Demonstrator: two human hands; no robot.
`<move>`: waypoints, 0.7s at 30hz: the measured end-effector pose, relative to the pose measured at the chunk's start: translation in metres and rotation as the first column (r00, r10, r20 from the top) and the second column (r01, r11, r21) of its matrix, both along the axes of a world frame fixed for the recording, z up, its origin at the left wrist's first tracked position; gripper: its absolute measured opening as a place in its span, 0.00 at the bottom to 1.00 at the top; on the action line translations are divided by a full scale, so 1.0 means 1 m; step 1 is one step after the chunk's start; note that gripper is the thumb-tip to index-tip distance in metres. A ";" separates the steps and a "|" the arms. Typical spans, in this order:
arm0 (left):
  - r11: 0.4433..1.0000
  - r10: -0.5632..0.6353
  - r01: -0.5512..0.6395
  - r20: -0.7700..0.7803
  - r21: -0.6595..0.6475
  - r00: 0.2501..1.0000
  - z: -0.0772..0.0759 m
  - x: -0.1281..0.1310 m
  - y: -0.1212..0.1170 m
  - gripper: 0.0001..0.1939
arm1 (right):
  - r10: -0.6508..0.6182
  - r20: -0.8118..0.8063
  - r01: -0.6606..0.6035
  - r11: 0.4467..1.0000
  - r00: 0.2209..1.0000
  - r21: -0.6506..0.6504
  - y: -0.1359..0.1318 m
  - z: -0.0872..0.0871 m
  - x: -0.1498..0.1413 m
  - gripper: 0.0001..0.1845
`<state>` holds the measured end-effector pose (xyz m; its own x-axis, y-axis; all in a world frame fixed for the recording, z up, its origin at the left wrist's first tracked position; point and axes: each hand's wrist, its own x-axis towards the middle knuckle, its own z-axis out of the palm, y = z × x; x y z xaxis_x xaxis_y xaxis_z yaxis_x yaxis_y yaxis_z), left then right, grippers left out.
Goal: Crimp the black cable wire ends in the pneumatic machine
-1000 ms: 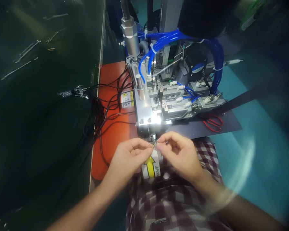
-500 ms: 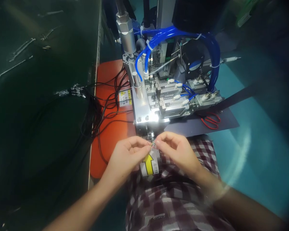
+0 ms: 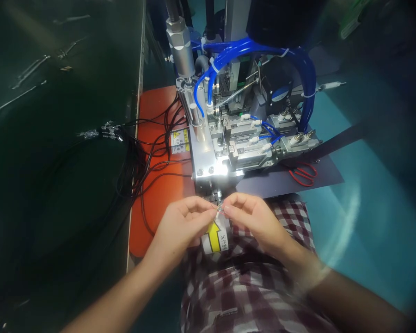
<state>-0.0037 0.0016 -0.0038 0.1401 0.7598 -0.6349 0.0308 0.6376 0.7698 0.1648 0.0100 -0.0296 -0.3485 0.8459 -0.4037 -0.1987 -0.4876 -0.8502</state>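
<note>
My left hand [image 3: 185, 219] and my right hand [image 3: 251, 215] meet fingertip to fingertip in front of the machine [image 3: 211, 157]. Between them show thin coloured wires [image 3: 219, 208], small and partly covered by the fingers. The left thumb and forefinger pinch the wires from one side. On the other side, the right thumb and forefinger close on the wire ends. A white label with a yellow arrow [image 3: 214, 237] lies just below the fingertips. Whether the wires join a cable or a connector is hidden by my hands.
Black cables [image 3: 138, 162] with metal connectors [image 3: 111, 130] spread over an orange mat [image 3: 166, 208] and the dark table [image 3: 55, 185] at left. Blue air hoses [image 3: 256, 46] arch above the machine. Red-handled scissors [image 3: 303, 175] lie at its right. A checked cloth [image 3: 249, 291] covers my lap.
The right fingers have shifted slightly and curled closer around the wire ends. My left hand keeps its pinch almost in place.
</note>
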 end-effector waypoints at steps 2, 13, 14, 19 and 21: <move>1.000 -0.003 0.003 0.007 -0.002 1.000 0.000 0.000 0.000 0.11 | -0.008 0.015 0.007 1.000 1.000 0.010 0.000 0.002 0.000 0.12; 1.000 0.010 -0.009 0.015 -0.009 1.000 0.002 0.002 0.001 0.13 | -0.008 0.042 0.004 0.995 0.999 0.102 0.001 0.003 0.000 0.08; 1.000 0.009 -0.009 0.018 -0.009 1.000 0.002 0.002 0.001 0.13 | -0.007 0.031 0.004 0.995 0.999 0.098 0.001 0.002 0.000 0.08; 1.000 0.015 -0.015 0.031 -0.006 0.999 0.003 0.002 0.001 0.11 | -0.014 0.017 0.012 0.993 1.000 0.115 -0.001 -0.001 -0.001 0.08; 1.000 0.030 -0.030 0.052 0.001 0.998 0.004 0.003 0.001 0.11 | -0.028 0.042 0.022 0.991 0.999 0.135 -0.001 -0.001 -0.001 0.09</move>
